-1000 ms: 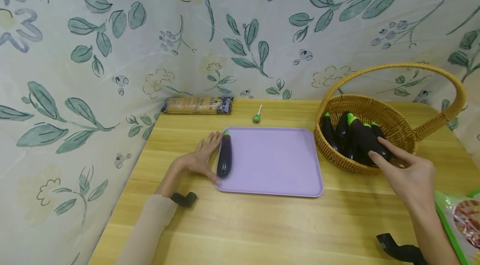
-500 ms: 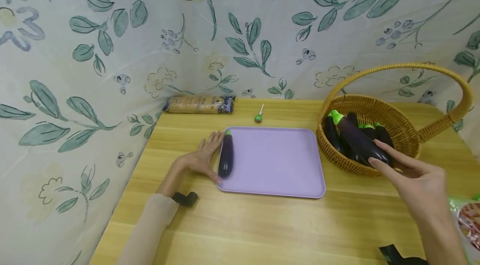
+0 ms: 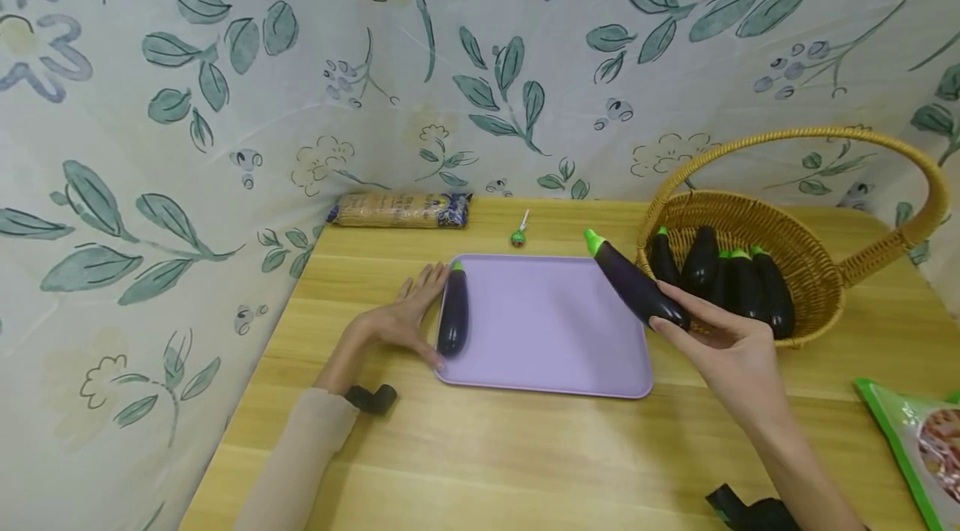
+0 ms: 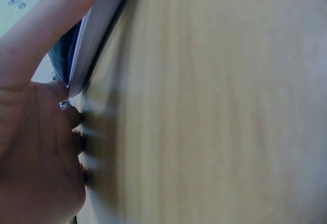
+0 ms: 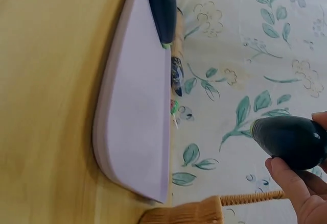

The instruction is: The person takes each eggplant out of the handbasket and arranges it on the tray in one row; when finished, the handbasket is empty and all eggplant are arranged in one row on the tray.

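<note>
In the head view my right hand [image 3: 738, 352] pinches the dark lower end of an eggplant [image 3: 637, 285], its green tip pointing up and left. That eggplant is held above the right part of a lilac tray [image 3: 551, 323], beside the basket. A second eggplant [image 3: 453, 310] lies along the tray's left side. My left hand [image 3: 397, 318] rests at the tray's left edge with fingers spread and thumb near the front left corner. The left wrist view shows the left palm [image 4: 41, 152] beside the tray wall. The right wrist view shows the held eggplant [image 5: 291, 140] between thumb and fingers.
A wicker basket [image 3: 813, 264] with a tall handle holds several eggplants [image 3: 750, 285]. At the back lie a packet of noodles [image 3: 397, 211] and a green lollipop [image 3: 518, 237]. A green and white bag [image 3: 918, 439] lies at the right edge.
My right hand has lifted an eggplant out of the basket and carried it left over the tray's right part. The left hand has stayed in place.
</note>
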`<state>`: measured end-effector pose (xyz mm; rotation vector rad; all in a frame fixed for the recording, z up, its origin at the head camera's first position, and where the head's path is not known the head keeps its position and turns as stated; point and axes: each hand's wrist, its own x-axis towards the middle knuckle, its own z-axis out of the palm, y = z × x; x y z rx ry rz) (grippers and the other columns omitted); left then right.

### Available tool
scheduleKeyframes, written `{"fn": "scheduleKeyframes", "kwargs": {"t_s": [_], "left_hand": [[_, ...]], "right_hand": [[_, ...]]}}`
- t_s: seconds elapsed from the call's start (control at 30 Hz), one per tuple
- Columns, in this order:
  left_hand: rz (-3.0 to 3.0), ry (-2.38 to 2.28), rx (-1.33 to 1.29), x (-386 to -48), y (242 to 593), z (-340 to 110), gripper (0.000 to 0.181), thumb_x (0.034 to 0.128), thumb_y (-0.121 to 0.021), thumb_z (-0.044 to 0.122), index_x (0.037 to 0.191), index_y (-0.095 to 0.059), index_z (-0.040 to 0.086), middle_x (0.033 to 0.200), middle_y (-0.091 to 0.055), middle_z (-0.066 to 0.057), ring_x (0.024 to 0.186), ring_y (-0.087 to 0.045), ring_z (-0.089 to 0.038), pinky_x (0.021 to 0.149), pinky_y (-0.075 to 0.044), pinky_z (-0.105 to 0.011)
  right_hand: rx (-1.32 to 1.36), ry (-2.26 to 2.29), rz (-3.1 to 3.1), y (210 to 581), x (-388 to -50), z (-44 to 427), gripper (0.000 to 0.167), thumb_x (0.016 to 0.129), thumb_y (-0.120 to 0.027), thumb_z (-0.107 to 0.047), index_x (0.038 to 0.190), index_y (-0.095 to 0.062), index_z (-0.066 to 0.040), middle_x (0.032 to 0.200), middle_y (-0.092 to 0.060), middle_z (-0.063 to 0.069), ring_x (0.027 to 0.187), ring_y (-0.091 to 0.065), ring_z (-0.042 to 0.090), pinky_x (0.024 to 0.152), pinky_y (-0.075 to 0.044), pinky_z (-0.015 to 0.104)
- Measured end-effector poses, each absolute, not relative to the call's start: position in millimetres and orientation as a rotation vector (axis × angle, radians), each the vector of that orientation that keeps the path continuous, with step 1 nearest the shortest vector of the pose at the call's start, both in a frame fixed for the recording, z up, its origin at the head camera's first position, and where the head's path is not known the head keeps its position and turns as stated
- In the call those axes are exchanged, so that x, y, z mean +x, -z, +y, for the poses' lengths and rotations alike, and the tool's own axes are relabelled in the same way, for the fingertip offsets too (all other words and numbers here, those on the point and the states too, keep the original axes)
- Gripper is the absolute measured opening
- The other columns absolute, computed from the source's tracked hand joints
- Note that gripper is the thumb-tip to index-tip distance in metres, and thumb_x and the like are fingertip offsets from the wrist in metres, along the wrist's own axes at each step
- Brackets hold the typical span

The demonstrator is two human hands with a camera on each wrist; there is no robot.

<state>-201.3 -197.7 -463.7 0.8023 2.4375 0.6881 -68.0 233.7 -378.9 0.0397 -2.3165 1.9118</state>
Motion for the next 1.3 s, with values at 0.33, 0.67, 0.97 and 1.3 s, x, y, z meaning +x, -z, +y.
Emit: {"fn": "scheduleKeyframes", "kwargs": {"t_s": [0.33, 0.67, 0.97, 1.3], "left_hand": [[2.428, -0.688, 0.806, -202, 464, -198, 0.159, 0.0612, -0.097, 0.052, 0.164, 0.017, 0.009, 0.171, 0.026, -0.015, 0.158, 0.025, -0.036, 0.127, 0.015, -0.061], [2.436, -0.666, 0.793, -202, 464, -197, 0.158, 0.0620, -0.097, 0.050, 0.164, 0.017, 0.010, 0.171, 0.026, -0.015, 0.159, 0.025, -0.035, 0.128, 0.015, -0.060], [2.430, -0.705, 0.818, -201, 463, -196, 0.157, 0.0621, -0.098, 0.047, 0.164, 0.015, 0.005, 0.171, 0.023, -0.018, 0.159, 0.023, -0.039, 0.127, 0.015, -0.063], [2.430, -0.714, 0.821, -200, 463, -196, 0.156, 0.0633, -0.098, 0.043, 0.163, 0.014, 0.002, 0.171, 0.023, -0.019, 0.158, 0.023, -0.039, 0.127, 0.014, -0.063]], "right_hand": [[0.127, -1.855, -2.495, 407, -93, 175, 0.046, 0.092, -0.080, -0.018, 0.137, -0.069, -0.013, 0.144, -0.063, 0.018, 0.111, -0.071, 0.005, 0.083, -0.061, 0.016], [0.174, -1.883, -2.531, 434, -114, 115, 0.043, 0.091, -0.080, -0.013, 0.133, -0.071, -0.011, 0.139, -0.068, 0.014, 0.131, -0.063, 0.032, 0.096, -0.060, 0.027], [0.079, -1.963, -2.509, 454, -121, 86, 0.044, 0.087, -0.082, -0.004, 0.130, -0.073, -0.008, 0.138, -0.068, 0.016, 0.131, -0.063, 0.032, 0.096, -0.060, 0.028], [0.163, -1.796, -2.632, 452, -124, 76, 0.048, 0.084, -0.082, 0.000, 0.130, -0.072, -0.006, 0.135, -0.069, 0.020, 0.127, -0.066, 0.034, 0.098, -0.060, 0.035]]}}
